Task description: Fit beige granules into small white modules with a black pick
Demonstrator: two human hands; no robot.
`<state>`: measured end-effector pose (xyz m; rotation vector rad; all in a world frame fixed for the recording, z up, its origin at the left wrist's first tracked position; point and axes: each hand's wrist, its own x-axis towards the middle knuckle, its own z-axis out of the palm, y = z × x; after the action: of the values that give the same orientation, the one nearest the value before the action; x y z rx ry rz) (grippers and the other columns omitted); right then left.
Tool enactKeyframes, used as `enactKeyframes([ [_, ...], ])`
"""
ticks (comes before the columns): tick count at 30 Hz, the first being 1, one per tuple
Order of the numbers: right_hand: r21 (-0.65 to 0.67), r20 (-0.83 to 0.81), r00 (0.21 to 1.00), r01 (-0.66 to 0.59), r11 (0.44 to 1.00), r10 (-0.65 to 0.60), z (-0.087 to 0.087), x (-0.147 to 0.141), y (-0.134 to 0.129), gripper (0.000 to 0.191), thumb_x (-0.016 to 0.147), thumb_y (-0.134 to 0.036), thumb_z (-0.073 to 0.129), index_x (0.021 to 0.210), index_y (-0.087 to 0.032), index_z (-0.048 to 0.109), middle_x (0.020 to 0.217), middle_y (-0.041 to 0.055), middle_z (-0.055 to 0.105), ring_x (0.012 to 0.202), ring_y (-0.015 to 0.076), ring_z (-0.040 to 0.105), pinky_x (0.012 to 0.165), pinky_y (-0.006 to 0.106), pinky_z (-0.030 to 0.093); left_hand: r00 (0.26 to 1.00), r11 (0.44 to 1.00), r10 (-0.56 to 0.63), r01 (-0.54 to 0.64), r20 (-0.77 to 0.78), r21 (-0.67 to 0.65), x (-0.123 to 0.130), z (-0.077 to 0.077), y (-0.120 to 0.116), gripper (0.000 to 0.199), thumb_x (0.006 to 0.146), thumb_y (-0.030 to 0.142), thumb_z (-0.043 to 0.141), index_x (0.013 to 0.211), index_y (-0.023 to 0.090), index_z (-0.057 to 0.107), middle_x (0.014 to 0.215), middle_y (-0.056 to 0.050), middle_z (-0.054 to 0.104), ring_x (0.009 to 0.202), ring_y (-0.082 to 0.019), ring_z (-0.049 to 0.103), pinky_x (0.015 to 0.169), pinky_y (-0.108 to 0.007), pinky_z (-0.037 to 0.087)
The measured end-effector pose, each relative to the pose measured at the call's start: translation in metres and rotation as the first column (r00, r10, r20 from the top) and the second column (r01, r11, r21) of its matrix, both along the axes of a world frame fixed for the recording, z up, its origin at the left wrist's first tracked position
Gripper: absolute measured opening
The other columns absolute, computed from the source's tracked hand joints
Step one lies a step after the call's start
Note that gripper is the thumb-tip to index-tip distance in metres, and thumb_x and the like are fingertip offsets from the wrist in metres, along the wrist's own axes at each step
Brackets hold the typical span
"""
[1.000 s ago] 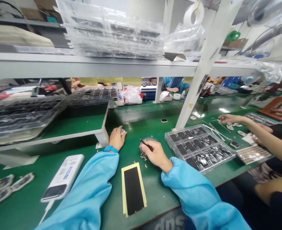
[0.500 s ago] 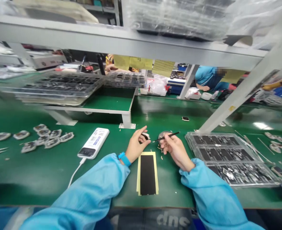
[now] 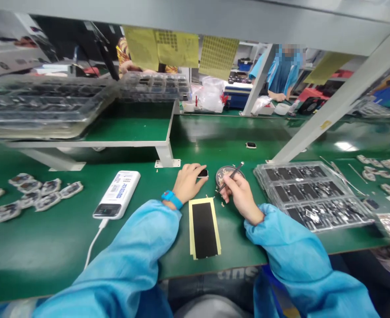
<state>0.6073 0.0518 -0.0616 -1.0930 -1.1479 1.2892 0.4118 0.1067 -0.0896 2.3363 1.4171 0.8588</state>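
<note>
- Holding a small dark-faced unit just above the yellow-edged black sheet in the view, with the left hand; grip lightly closed at the unit's side; cannot tell whether lifted or resting.
- Grasping a thin dark tool in the right hand, grip pinched round its shaft, lower end apart from the unit.
- Showing a dark face within a pale rim on the held unit, so perhaps well assembled; cannot tell whether fully closed or finished.
- Partly hiding a round dish of small pale pieces behind the right hand; seeing a few loose bits just beside.
- Lying farther back on the green surface, a similar dark-faced unit, apart from both hands.
- Clustered at the left, several pale-rimmed units, perhaps left to work on; cannot judge their state.
- Standing between that cluster and the left hand, a white power pack with its cable.
- Limiting room at the right, a clear compartment tray of dark flat parts; rising behind it, a slanting post.
</note>
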Motion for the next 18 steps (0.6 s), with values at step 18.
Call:
enactKeyframes([
  [18, 0.084, 0.064, 0.996, -0.073, 0.994, 0.067, 0.002, 0.001, -0.004, 0.036, 0.082, -0.046, 0.074, 0.094, -0.016, 0.057, 0.091, 0.0080, 0.071, 0.068, 0.0162, 0.068, 0.040, 0.022, 0.052, 0.549, 0.715, 0.353, 0.364, 0.757, -0.597, -0.010, 0.024, -0.018, 0.045, 0.088, 0.045, 0.060, 0.112, 0.007, 0.065, 0.102, -0.017, 0.072, 0.072, -0.015, 0.067, 0.053, -0.019, 0.037],
])
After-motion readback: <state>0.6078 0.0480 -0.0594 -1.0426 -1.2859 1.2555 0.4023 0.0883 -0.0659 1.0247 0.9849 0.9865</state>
